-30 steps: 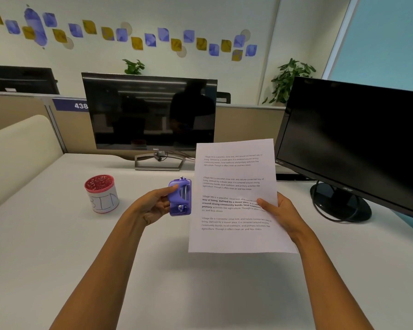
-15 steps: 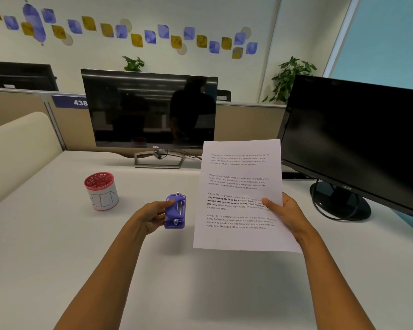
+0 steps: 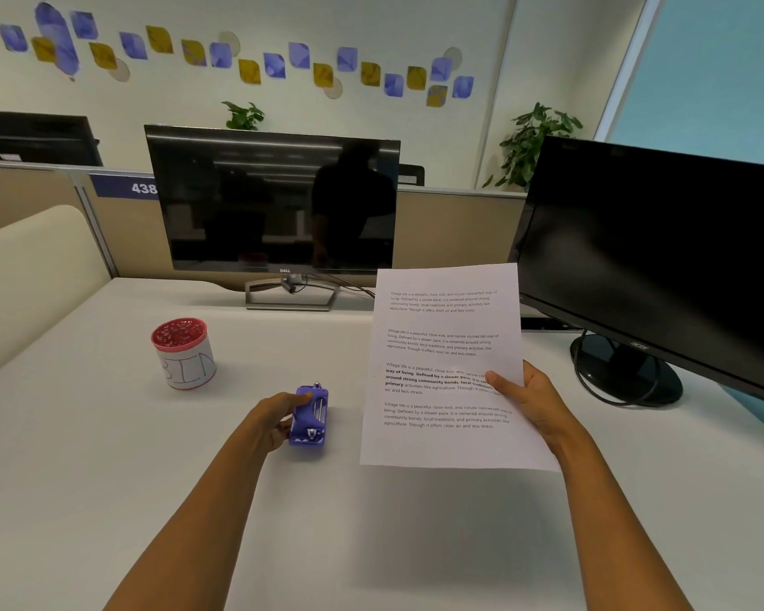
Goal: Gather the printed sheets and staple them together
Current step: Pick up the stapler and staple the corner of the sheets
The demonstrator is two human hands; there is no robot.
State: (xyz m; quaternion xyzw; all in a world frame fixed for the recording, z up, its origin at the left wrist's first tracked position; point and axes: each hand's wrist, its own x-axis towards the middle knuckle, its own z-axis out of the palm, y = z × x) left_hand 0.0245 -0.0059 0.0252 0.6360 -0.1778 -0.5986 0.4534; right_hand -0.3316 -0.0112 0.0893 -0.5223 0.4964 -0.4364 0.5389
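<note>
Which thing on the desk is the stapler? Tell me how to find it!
Start at the middle monitor on the white desk, then come straight toward the person. Between the red-rimmed cup marked BIN and the printed sheets in the right hand, the left hand holds the stapler. It is the only small purple thing there.

The printed sheets [image 3: 448, 368] carry four paragraphs, each beginning "Village life is a peaceful, close-knit, and nature-connected way of living"; part of the third is bold. The left monitor [image 3: 274, 200] bezel reads "DELL". The partition sign [image 3: 122, 186] shows "438". The cup [image 3: 184, 354] near the desk's left edge bears handwritten "BIN".
</note>
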